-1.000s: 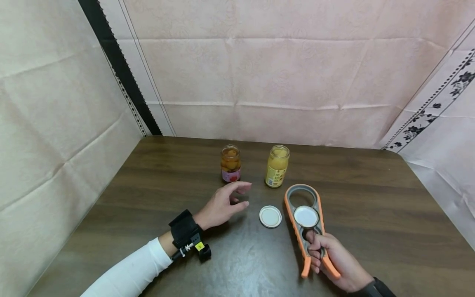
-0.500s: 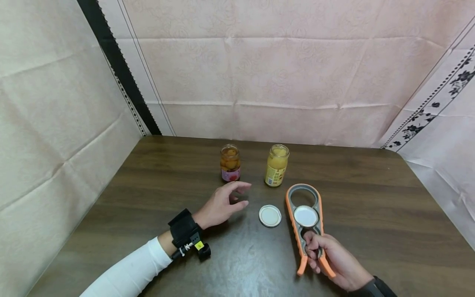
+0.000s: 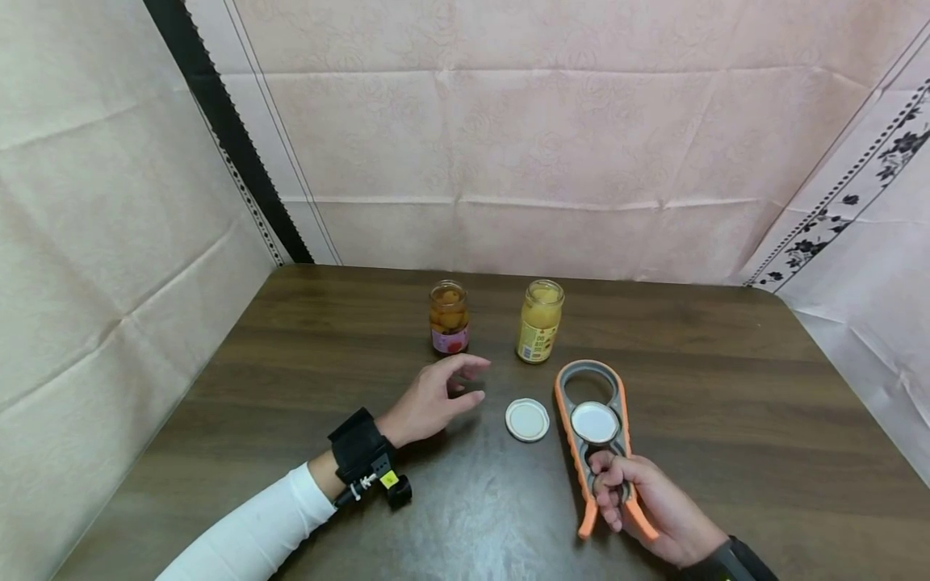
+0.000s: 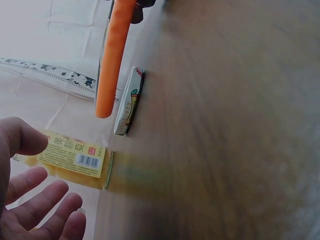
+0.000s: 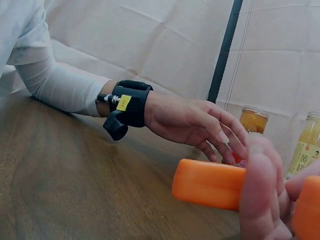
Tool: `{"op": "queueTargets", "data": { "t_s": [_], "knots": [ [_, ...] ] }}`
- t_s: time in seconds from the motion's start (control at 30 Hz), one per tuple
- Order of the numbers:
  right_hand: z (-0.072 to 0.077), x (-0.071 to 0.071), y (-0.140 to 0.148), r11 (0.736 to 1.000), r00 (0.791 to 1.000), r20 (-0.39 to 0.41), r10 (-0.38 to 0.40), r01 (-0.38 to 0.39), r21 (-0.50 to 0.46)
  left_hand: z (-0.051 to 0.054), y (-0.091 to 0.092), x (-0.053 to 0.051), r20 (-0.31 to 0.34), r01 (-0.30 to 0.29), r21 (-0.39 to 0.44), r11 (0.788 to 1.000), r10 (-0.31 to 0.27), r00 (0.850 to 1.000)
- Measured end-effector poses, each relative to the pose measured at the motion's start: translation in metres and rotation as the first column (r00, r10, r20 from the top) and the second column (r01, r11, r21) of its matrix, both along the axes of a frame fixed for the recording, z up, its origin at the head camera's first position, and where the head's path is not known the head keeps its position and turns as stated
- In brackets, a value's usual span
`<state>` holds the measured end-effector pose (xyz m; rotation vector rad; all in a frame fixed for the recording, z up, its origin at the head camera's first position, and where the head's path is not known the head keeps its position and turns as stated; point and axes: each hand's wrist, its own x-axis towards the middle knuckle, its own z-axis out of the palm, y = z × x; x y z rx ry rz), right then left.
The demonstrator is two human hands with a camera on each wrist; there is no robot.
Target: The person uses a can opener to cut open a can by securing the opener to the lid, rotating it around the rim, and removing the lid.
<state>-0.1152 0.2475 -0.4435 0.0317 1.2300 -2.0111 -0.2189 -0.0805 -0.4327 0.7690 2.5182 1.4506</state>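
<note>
My right hand [image 3: 654, 504] grips an orange and grey jar opener [image 3: 574, 448] by its handles. A white lid [image 3: 595, 423] sits in the opener's smaller ring, and the larger ring beyond it has nothing in it. To the left, my left hand [image 3: 430, 403] hovers low over the table with fingers loosely bent and holds nothing. Just past its fingertips stands a lidless jar of brown fruit [image 3: 448, 315] with a purple label. A lidless jar of yellow fruit [image 3: 540, 323] stands to that jar's right. Between the hands lies a second white lid [image 3: 526, 420], inner side up.
The brown wooden table [image 3: 726, 387] reaches back to a pale cloth backdrop [image 3: 567, 145]. Cloth also hangs along the left and right sides. A strapped-on camera [image 3: 395, 488] juts from beneath the left wrist.
The handle ends of the jar opener have shifted slightly left in my right hand. My left hand, both jars and the loose lid keep their places; the head view has moved very slightly.
</note>
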Motion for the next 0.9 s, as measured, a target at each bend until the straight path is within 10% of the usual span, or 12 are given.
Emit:
{"op": "queueTargets", "data": {
  "t_s": [0.6, 0.9],
  "knots": [
    [-0.0028, 0.0024, 0.0000, 0.970, 0.990, 0.139, 0.011, 0.024, -0.244, -0.0013, -0.0001, -0.0009, -0.003, -0.007, -0.005, 1.000, 0.007, 1.000],
    [-0.0014, 0.0026, -0.0017, 0.975, 0.991, 0.131, 0.012, 0.017, -0.221, -0.0002, 0.0014, -0.0003, 0.000, -0.014, -0.015, 1.000, 0.014, 1.000]
  ]
}}
